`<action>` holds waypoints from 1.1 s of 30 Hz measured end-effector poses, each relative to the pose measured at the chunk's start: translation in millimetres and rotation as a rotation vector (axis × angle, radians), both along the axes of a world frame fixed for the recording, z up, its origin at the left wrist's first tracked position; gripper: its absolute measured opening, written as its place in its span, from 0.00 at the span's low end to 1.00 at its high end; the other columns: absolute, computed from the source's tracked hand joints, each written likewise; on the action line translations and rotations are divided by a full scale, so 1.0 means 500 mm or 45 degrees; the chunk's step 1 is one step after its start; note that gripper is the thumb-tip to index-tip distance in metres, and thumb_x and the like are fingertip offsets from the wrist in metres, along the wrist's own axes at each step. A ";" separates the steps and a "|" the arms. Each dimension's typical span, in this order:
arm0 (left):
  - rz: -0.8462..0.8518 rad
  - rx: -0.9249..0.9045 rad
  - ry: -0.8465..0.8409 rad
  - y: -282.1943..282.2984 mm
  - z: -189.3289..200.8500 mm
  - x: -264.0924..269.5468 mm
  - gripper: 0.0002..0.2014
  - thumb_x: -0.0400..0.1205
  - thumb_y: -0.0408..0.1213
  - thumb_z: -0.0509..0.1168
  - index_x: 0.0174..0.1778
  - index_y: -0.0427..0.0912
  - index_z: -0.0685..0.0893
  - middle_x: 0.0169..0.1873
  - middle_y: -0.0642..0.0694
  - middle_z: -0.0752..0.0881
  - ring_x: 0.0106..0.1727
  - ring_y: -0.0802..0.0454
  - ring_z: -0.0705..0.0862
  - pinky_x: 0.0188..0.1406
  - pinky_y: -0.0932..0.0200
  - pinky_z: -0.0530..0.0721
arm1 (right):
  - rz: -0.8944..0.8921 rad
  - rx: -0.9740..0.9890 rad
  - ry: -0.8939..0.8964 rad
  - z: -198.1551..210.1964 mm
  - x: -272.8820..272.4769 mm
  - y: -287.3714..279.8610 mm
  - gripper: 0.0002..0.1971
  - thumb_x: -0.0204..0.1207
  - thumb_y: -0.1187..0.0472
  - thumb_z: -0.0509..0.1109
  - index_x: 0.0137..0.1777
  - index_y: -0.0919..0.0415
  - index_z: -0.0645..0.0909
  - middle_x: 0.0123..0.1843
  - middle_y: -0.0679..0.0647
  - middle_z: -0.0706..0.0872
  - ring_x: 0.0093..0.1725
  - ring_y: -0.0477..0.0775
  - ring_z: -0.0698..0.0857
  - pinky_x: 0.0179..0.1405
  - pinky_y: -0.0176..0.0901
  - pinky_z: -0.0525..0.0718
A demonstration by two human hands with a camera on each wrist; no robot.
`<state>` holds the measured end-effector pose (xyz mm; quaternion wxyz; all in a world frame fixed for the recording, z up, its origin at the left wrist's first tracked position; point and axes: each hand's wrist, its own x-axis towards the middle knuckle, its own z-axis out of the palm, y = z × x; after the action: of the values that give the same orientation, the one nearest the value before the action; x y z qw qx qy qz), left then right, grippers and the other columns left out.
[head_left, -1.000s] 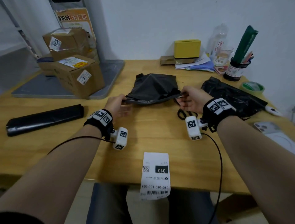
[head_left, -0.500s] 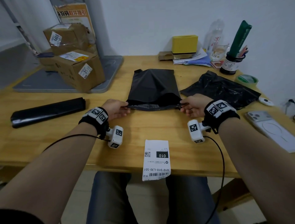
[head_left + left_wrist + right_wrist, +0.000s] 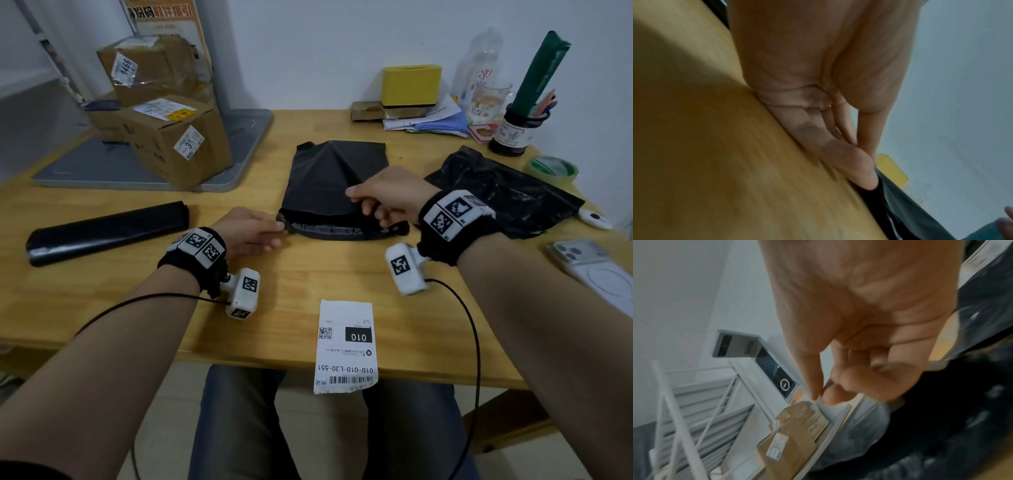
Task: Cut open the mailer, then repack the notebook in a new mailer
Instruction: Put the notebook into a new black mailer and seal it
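A black new mailer (image 3: 329, 178) lies flat on the wooden table (image 3: 308, 281), its open mouth toward me and a tented crease down its middle. My left hand (image 3: 279, 228) pinches the near left corner of the mouth, fingers low along the table; in the left wrist view the left hand (image 3: 869, 162) meets the new mailer (image 3: 900, 203) at its fingertips. My right hand (image 3: 358, 202) sits over the middle and pinches the top layer. In the right wrist view the right hand (image 3: 818, 398) holds the grey inner film of the mailer (image 3: 859, 421) between thumb and forefinger. No notebook shows.
The crumpled old mailer (image 3: 500, 195) lies right, a roll of black mailers (image 3: 106, 233) left. A shipping label (image 3: 346, 346) overhangs the front edge. Cardboard boxes (image 3: 171, 144) stand back left; a phone (image 3: 589, 267), tape roll (image 3: 551, 169), pen cup (image 3: 520, 133) and yellow box (image 3: 411, 85) line the right and back.
The mailer came down flat onto the table. My right hand left the near right corner, moved to the middle and took the top layer. The left hand stayed at the left corner.
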<state>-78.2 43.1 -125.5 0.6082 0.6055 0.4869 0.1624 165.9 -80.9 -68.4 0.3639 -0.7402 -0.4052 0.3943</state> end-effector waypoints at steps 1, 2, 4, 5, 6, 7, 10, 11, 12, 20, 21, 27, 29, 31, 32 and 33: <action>-0.009 0.005 -0.037 0.003 -0.002 -0.002 0.11 0.79 0.35 0.74 0.56 0.38 0.87 0.44 0.44 0.93 0.37 0.55 0.90 0.30 0.63 0.87 | 0.062 -0.002 -0.010 0.001 -0.015 0.011 0.12 0.79 0.54 0.77 0.51 0.64 0.88 0.31 0.55 0.85 0.24 0.49 0.77 0.25 0.40 0.81; -0.013 0.009 -0.075 0.005 -0.004 -0.003 0.10 0.79 0.34 0.75 0.55 0.38 0.88 0.42 0.45 0.93 0.36 0.55 0.90 0.29 0.63 0.86 | 0.124 -0.006 -0.018 0.001 -0.030 0.022 0.12 0.79 0.55 0.77 0.53 0.65 0.88 0.33 0.56 0.87 0.25 0.50 0.78 0.25 0.41 0.82; -0.007 0.015 -0.128 0.009 -0.007 -0.001 0.09 0.78 0.33 0.75 0.54 0.37 0.88 0.38 0.46 0.90 0.34 0.56 0.88 0.28 0.64 0.85 | 0.225 -0.021 -0.013 -0.005 -0.056 0.047 0.12 0.80 0.58 0.77 0.56 0.67 0.88 0.38 0.58 0.88 0.26 0.50 0.80 0.26 0.42 0.84; 0.005 0.019 -0.143 0.010 -0.009 0.001 0.09 0.78 0.33 0.75 0.53 0.37 0.88 0.37 0.46 0.90 0.33 0.57 0.88 0.27 0.65 0.85 | 0.262 -0.027 -0.004 -0.009 -0.066 0.059 0.12 0.80 0.59 0.77 0.56 0.68 0.88 0.39 0.59 0.88 0.26 0.51 0.80 0.26 0.42 0.85; 0.014 0.027 -0.152 0.011 -0.010 0.004 0.10 0.78 0.33 0.75 0.54 0.37 0.88 0.36 0.47 0.90 0.32 0.57 0.87 0.26 0.66 0.84 | 0.291 -0.033 0.006 -0.013 -0.075 0.070 0.12 0.79 0.60 0.77 0.57 0.68 0.88 0.40 0.59 0.89 0.26 0.51 0.81 0.27 0.43 0.86; 0.016 0.037 -0.152 0.011 -0.012 0.006 0.11 0.78 0.33 0.75 0.55 0.37 0.88 0.35 0.47 0.89 0.31 0.58 0.86 0.25 0.66 0.83 | 0.314 -0.036 0.014 -0.017 -0.082 0.081 0.12 0.79 0.60 0.78 0.57 0.68 0.88 0.41 0.59 0.89 0.26 0.52 0.82 0.28 0.43 0.86; -0.019 0.045 -0.109 0.015 -0.012 0.011 0.10 0.77 0.35 0.76 0.54 0.39 0.89 0.31 0.46 0.87 0.29 0.57 0.83 0.23 0.67 0.80 | 0.359 -0.041 0.012 -0.030 -0.099 0.107 0.13 0.77 0.58 0.80 0.55 0.67 0.90 0.41 0.58 0.91 0.27 0.52 0.83 0.33 0.45 0.88; -0.031 0.049 -0.093 0.016 -0.012 0.011 0.08 0.77 0.36 0.76 0.52 0.41 0.90 0.31 0.46 0.87 0.29 0.57 0.83 0.22 0.67 0.79 | 0.372 -0.043 0.008 -0.034 -0.103 0.114 0.13 0.76 0.57 0.81 0.54 0.66 0.90 0.40 0.57 0.91 0.27 0.51 0.83 0.34 0.46 0.88; -0.037 0.055 -0.087 0.016 -0.012 0.012 0.07 0.77 0.37 0.76 0.50 0.43 0.91 0.31 0.46 0.87 0.30 0.57 0.83 0.22 0.67 0.79 | 0.384 -0.046 0.002 -0.038 -0.107 0.121 0.13 0.75 0.56 0.81 0.53 0.65 0.91 0.39 0.56 0.91 0.27 0.51 0.83 0.34 0.45 0.88; -0.023 0.047 -0.151 0.022 -0.012 0.023 0.06 0.78 0.33 0.75 0.49 0.39 0.91 0.23 0.50 0.84 0.23 0.61 0.78 0.22 0.71 0.79 | 0.391 -0.045 -0.086 -0.062 -0.117 0.156 0.20 0.72 0.53 0.84 0.55 0.70 0.91 0.35 0.56 0.87 0.25 0.49 0.78 0.26 0.41 0.82; -0.012 0.046 -0.165 0.023 -0.012 0.026 0.06 0.78 0.32 0.75 0.49 0.38 0.91 0.22 0.51 0.85 0.22 0.62 0.78 0.22 0.72 0.79 | 0.387 -0.045 -0.103 -0.065 -0.117 0.158 0.21 0.72 0.53 0.84 0.55 0.70 0.91 0.34 0.55 0.86 0.25 0.49 0.78 0.25 0.41 0.81; -0.013 0.067 -0.101 0.031 -0.011 0.040 0.07 0.77 0.35 0.77 0.49 0.39 0.91 0.22 0.52 0.82 0.21 0.63 0.76 0.21 0.73 0.77 | 0.321 -0.025 -0.131 -0.070 -0.109 0.167 0.16 0.76 0.51 0.79 0.53 0.65 0.92 0.31 0.51 0.84 0.22 0.46 0.73 0.21 0.38 0.75; -0.036 0.100 -0.053 0.032 -0.011 0.042 0.07 0.76 0.37 0.77 0.49 0.41 0.92 0.22 0.52 0.81 0.21 0.62 0.75 0.20 0.73 0.75 | 0.293 -0.009 -0.139 -0.071 -0.107 0.166 0.13 0.78 0.53 0.78 0.52 0.62 0.92 0.31 0.51 0.84 0.23 0.46 0.74 0.22 0.38 0.74; -0.048 0.116 -0.041 0.031 -0.011 0.043 0.08 0.77 0.36 0.77 0.50 0.41 0.92 0.22 0.52 0.81 0.20 0.63 0.74 0.19 0.73 0.73 | 0.266 -0.006 -0.134 -0.072 -0.105 0.167 0.12 0.78 0.54 0.78 0.51 0.62 0.92 0.31 0.51 0.85 0.23 0.46 0.74 0.22 0.38 0.74; -0.049 0.119 -0.040 0.030 -0.011 0.044 0.08 0.77 0.36 0.76 0.51 0.41 0.92 0.21 0.52 0.81 0.19 0.63 0.74 0.19 0.73 0.73 | 0.252 -0.007 -0.121 -0.073 -0.104 0.167 0.11 0.78 0.54 0.78 0.51 0.63 0.92 0.31 0.51 0.85 0.23 0.46 0.74 0.22 0.37 0.74; -0.048 0.121 -0.039 0.029 -0.010 0.044 0.08 0.78 0.36 0.76 0.52 0.41 0.91 0.20 0.53 0.81 0.19 0.64 0.74 0.18 0.74 0.72 | 0.239 -0.006 -0.108 -0.074 -0.103 0.167 0.12 0.78 0.54 0.78 0.51 0.64 0.92 0.31 0.51 0.85 0.24 0.46 0.74 0.22 0.37 0.74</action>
<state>-56.1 57.7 -130.5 0.5889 0.6402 0.4580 0.1831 114.4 2.8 -105.1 0.3063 -0.7159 -0.4867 0.3960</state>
